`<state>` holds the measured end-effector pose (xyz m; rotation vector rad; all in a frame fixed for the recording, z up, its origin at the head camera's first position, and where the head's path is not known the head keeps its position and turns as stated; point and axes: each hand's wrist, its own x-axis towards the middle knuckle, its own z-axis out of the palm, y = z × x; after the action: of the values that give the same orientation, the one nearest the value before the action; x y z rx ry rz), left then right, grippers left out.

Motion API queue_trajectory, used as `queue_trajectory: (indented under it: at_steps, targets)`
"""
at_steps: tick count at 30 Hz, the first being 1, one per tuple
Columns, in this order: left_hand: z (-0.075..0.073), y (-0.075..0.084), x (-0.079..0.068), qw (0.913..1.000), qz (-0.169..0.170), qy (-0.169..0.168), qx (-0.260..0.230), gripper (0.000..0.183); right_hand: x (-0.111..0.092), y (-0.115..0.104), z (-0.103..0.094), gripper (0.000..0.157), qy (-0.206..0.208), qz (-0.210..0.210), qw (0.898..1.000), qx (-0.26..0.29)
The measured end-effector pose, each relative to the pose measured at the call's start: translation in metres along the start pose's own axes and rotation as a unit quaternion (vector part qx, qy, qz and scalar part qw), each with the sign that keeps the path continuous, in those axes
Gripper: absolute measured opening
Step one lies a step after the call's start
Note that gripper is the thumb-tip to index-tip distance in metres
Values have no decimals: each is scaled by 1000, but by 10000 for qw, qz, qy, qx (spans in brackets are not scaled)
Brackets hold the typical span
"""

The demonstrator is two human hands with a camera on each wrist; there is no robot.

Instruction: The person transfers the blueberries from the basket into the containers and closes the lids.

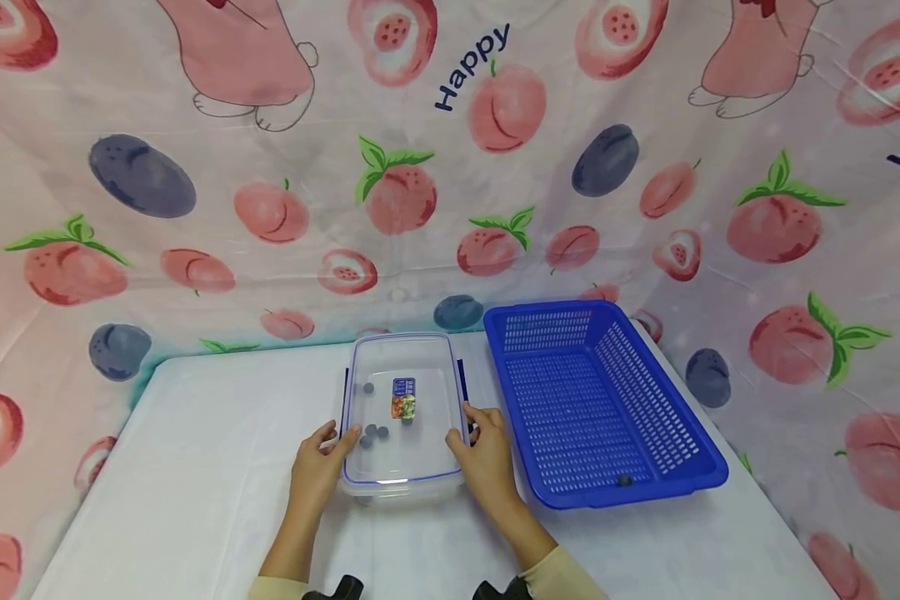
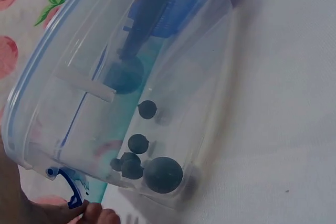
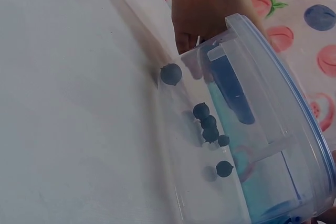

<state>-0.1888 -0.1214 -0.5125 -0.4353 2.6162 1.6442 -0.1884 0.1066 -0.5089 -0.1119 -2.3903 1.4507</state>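
A clear plastic food container [image 1: 401, 492] stands on the white table, its blue-edged lid [image 1: 427, 358] lying over it. Several blueberries [image 1: 372, 431] show inside through the plastic, gathered mostly near the front left. At the left side my left hand [image 1: 317, 471] has its thumb at the lid edge and its fingers at the side latch [image 2: 73, 187], which hangs outward. Opposite it, my right hand [image 1: 487, 458] grips the right edge, thumb on the lid and fingers by the dark blue latch [image 1: 462, 379]. In the right wrist view, the left hand [image 3: 202, 11] shows beyond the container.
A blue perforated basket [image 1: 570, 400] stands to the right of the container, near the table's right edge. One blueberry [image 1: 625, 480] lies at its front. A fruit-printed cloth [image 1: 270, 167] hangs behind the table and along its sides.
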Motion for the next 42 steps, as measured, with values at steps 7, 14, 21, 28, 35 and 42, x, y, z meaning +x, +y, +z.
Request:
queue_trajectory:
  at_steps: [7, 14, 21, 28, 35, 42]
  targets:
    - [0, 0, 2, 9985, -367, -341, -226, 87, 0, 1, 1, 46, 110, -28, 9999, -16]
    - [1, 3, 2, 9988, -259, 94, -404, 84, -1, 3, 2, 46, 163, 151, 9997, -37]
    - [1, 6, -1, 9985, 13, 502, -225, 80, -2, 7, 2, 60, -94, 1072, 9926, 561]
    - [4, 5, -3, 9965, 232, 769, -250, 70, -1, 10, -4, 84, -847, 2188, 9558, 1773]
    - [4, 7, -4, 9944, 355, 950, -303, 63, 2, 6, -4, 75, -747, 2187, 9532, 1952]
    - [5, 8, -5, 9935, 410, 1036, -252, 60, 2, 6, -1, 74, -307, 1844, 9679, 1680]
